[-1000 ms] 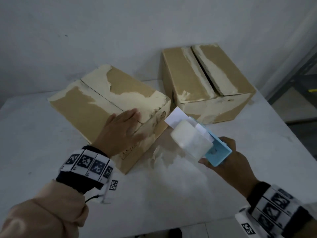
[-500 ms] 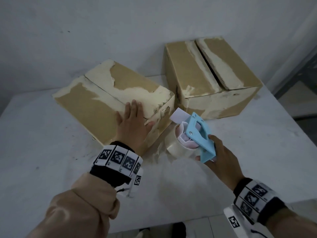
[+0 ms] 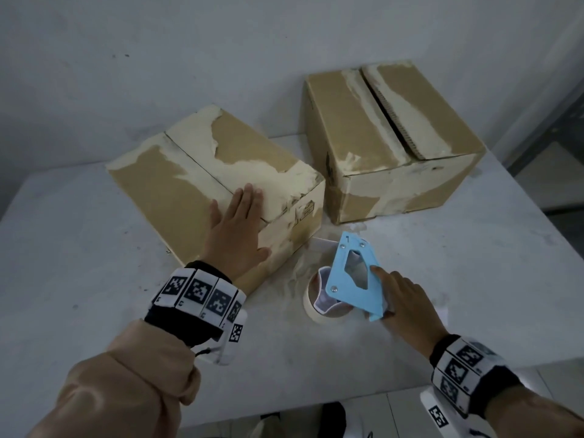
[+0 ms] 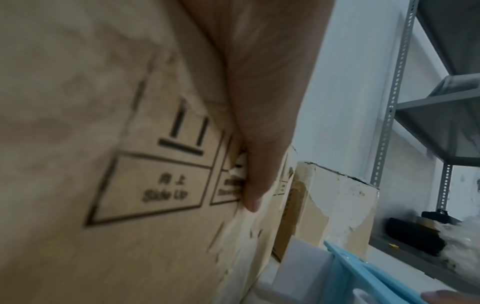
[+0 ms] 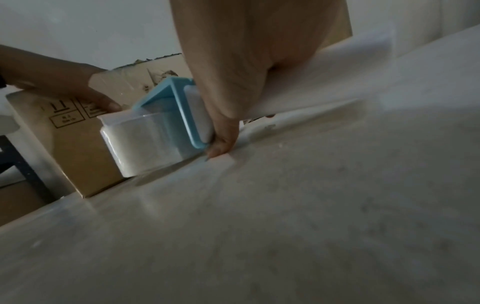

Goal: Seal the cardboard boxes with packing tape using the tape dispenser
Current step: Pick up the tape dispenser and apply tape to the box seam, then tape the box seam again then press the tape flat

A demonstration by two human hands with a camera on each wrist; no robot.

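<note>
Two worn cardboard boxes stand on the white table [image 3: 458, 263]. On the near box [image 3: 177, 197] the top flaps meet at a bare centre seam. My left hand [image 3: 240, 229] lies flat on its near right corner, fingers straight on top. The thumb [image 4: 259, 148] runs down the printed side face [image 4: 109, 156]. The far box [image 3: 357, 128] has a raised flap edge along its seam. A blue tape dispenser [image 3: 347, 286] lies on its side on the table beside the near box, with a clear tape roll [image 5: 140, 142] in it. My right hand [image 3: 395, 292] grips its rear end [image 5: 197, 123].
A grey wall rises close behind the boxes. Grey metal shelving [image 4: 415, 127] stands to the right of the table and holds dark items [image 4: 413, 236]. The table's front edge [image 3: 316, 406] is near my wrists.
My right hand has brought the dispenser down from a raised, tilted hold to lie on its side on the table. My left hand has stayed on the near box.
</note>
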